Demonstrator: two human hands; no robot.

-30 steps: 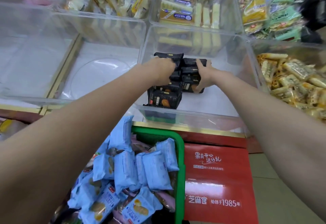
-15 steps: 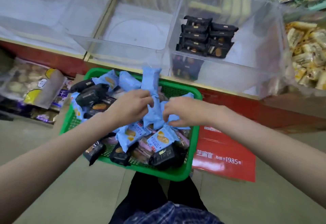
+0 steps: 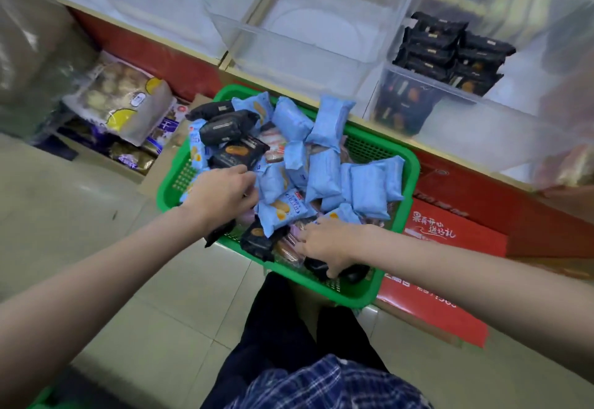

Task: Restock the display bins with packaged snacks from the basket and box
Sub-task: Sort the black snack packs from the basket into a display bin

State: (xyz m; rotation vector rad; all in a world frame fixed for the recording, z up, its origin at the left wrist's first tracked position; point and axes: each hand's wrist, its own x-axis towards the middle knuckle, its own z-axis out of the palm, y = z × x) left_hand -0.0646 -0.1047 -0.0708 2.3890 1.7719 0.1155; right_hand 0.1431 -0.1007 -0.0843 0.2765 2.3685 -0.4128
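Note:
A green basket (image 3: 353, 296) on the floor holds several light blue snack packets (image 3: 324, 173), black snack packets (image 3: 225, 125) and a few pink ones. My left hand (image 3: 221, 196) reaches into the basket's left side, fingers bent down beside a black packet with an orange picture (image 3: 238, 153); its fingertips are hidden among the packets. My right hand (image 3: 324, 244) is at the near rim, thumb and fingers curled round a black packet (image 3: 350, 273). Above, a clear display bin (image 3: 482, 119) holds a stack of black packets (image 3: 450, 51).
A clear bin (image 3: 305, 38) with nothing in it stands left of the stocked one. A red printed box (image 3: 450, 247) lies under the basket's right side. Bagged snacks (image 3: 122, 99) are piled on the floor at left. My legs are below the basket.
A second ago both hands set black packets in the bin. They then dropped to the basket, let go of the blue packets, and the right hand moved to a black packet at the near rim.

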